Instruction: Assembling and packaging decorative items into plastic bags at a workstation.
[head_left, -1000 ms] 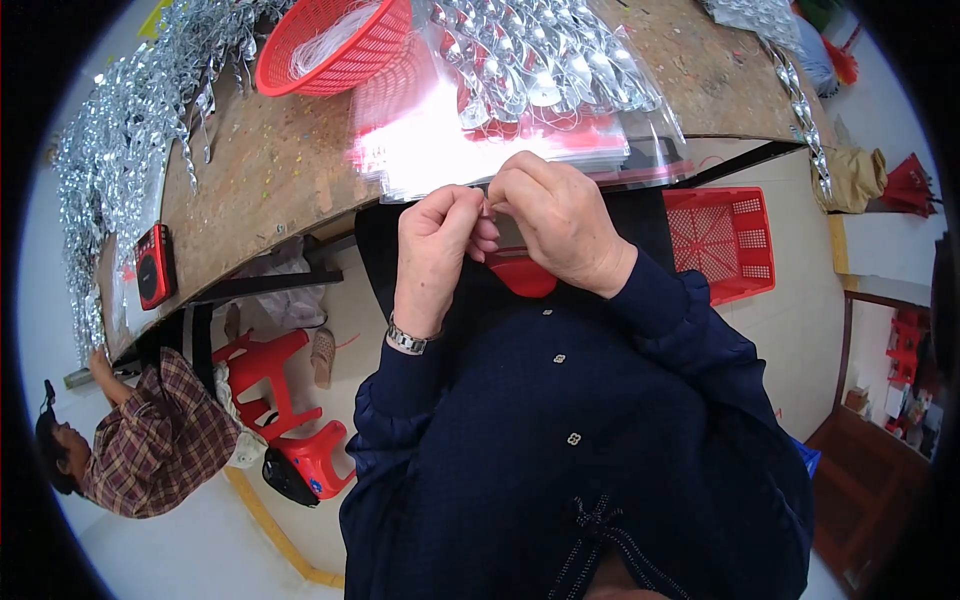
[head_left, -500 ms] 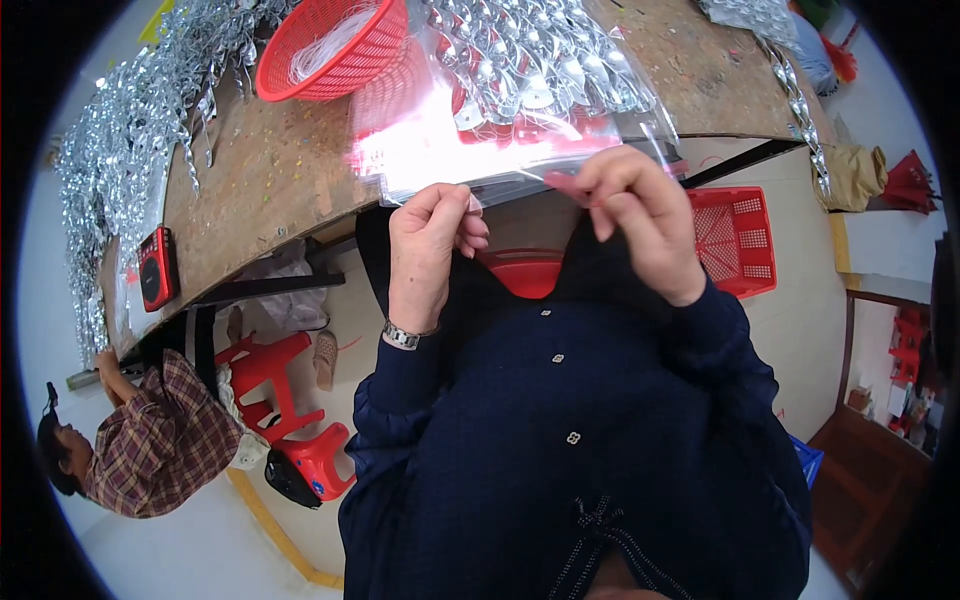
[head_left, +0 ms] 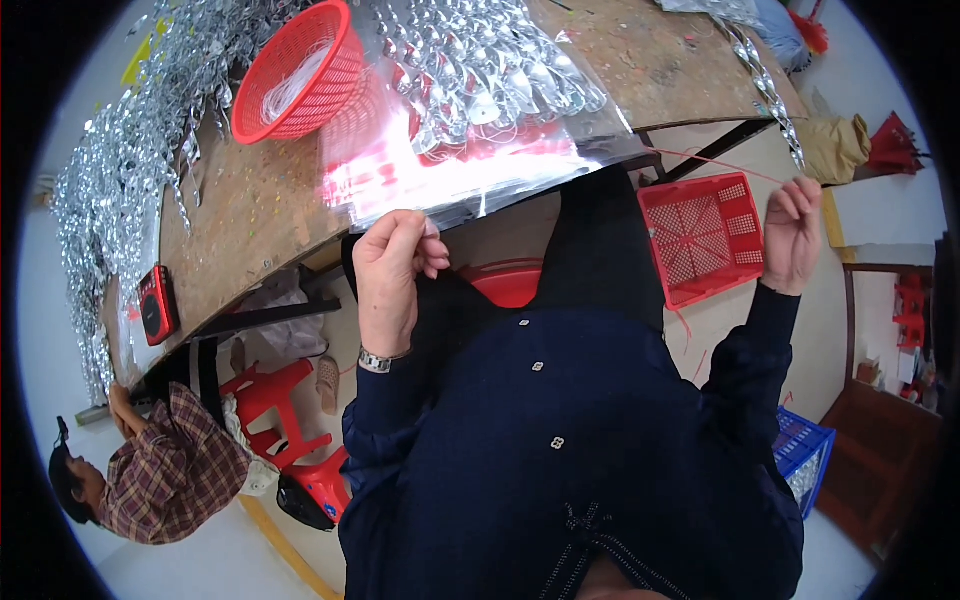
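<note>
One pale piece (head_left: 432, 229) mostly hidden in left hand (head_left: 390, 275).

Bright, cool, fairly even light covers the scene; its source is out of view. Just beyond the left hand (head_left: 388, 275), clear plastic (head_left: 400, 184) glares burnt-out white, and farther past it silver twists (head_left: 490, 75) throw small highlights. Between and below both hands, dark clothing (head_left: 600, 400) sinks toward black, losing detail. The right hand (head_left: 794, 238) looks slightly soft. Left of the hands, the edge of the desk (head_left: 235, 210) curves with fisheye distortion; black vignetting swallows the corners.
</note>
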`<move>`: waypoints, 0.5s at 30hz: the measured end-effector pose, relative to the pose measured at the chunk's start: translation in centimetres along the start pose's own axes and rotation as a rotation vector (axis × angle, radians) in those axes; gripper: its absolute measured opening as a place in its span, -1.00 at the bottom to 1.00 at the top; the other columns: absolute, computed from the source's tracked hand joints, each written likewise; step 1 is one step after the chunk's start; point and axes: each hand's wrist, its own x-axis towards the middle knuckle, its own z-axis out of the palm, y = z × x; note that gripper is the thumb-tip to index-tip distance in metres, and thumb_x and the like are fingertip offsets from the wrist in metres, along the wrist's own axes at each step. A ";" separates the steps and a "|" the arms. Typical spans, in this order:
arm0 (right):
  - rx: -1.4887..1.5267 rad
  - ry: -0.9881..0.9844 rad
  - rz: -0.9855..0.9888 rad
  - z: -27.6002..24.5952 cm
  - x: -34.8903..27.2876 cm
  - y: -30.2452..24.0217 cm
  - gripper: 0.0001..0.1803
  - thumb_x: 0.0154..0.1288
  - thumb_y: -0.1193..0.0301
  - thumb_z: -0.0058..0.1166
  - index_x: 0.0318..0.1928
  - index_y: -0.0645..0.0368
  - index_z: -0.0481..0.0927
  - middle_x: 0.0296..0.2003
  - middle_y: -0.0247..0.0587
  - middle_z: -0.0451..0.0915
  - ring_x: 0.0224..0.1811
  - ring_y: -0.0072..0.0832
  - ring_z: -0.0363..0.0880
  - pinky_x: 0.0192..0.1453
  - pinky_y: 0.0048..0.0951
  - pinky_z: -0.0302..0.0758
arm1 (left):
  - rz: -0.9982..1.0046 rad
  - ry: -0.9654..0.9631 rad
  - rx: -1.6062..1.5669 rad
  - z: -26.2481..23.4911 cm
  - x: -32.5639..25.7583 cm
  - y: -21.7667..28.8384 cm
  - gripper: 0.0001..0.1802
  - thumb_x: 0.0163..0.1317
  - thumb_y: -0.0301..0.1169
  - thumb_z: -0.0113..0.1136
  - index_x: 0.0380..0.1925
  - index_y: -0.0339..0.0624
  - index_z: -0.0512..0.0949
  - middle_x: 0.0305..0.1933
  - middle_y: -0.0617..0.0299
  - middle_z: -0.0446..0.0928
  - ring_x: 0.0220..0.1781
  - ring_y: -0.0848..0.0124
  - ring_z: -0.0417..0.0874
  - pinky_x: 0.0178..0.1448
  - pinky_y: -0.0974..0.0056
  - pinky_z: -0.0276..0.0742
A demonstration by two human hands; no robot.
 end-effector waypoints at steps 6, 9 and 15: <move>-0.143 0.302 -0.226 -10.0 -3.0 -8.7 -0.91 0.35 0.63 -0.03 -0.29 0.21 0.37 -0.37 -0.34 0.34 -0.34 -0.56 0.34 -0.20 -0.54 0.37 | 0.014 -0.017 -0.001 -0.3 -0.3 0.2 -0.77 0.41 -0.33 0.06 -0.38 -0.22 0.58 -0.51 0.25 0.58 -0.54 0.55 0.54 -0.44 0.50 0.37; -1.014 0.451 0.169 -13.0 -5.5 -6.9 -0.91 0.29 0.56 0.05 -0.20 0.20 0.48 -0.38 -0.37 0.50 -0.39 -0.64 0.42 -0.30 -0.59 0.40 | 0.088 0.022 0.053 0.1 -0.4 0.2 -0.78 0.43 -0.33 0.03 -0.30 -0.22 0.55 -0.49 0.25 0.58 -0.53 0.55 0.55 -0.43 0.50 0.38; -2.355 0.048 0.384 -13.7 -7.9 2.3 -0.85 0.21 0.46 0.13 -0.23 0.23 0.65 -0.25 -0.03 0.63 -0.19 -0.19 0.65 -0.13 -0.25 0.56 | 0.540 0.161 0.344 -0.7 -0.6 0.0 -0.79 0.43 -0.49 0.02 0.02 -0.27 0.47 -0.15 0.16 0.58 -0.35 0.56 0.56 -0.37 0.52 0.42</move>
